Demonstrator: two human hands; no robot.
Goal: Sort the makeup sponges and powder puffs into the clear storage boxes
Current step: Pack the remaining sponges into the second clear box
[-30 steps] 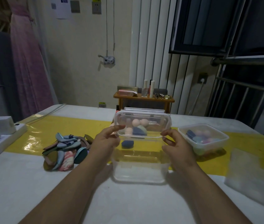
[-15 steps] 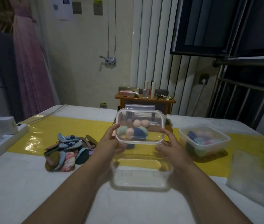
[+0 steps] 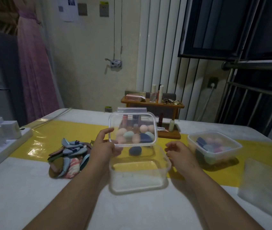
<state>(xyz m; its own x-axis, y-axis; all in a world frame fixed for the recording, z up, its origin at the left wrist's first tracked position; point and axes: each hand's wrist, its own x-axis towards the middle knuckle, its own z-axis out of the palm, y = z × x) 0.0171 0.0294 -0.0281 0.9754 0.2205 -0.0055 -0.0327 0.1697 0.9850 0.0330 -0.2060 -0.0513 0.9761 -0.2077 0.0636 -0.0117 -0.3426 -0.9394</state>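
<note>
While the fingers of my left hand (image 3: 104, 146) pinched the clear lid (image 3: 132, 128) upright over the open box (image 3: 138, 178) on the bench (image 3: 32, 196), my right hand (image 3: 180, 152) hung just beside its right rim, loosely curled, holding nothing. A heap of powder puffs (image 3: 70, 156) lay left; a second box (image 3: 225, 157) of sponges (image 3: 215, 147) stood right.

Left hand (image 3: 104, 146) grips the clear lid (image 3: 132, 128) upright over the open box (image 3: 138, 180), right hand (image 3: 179, 151) loosely curled beside it
</note>
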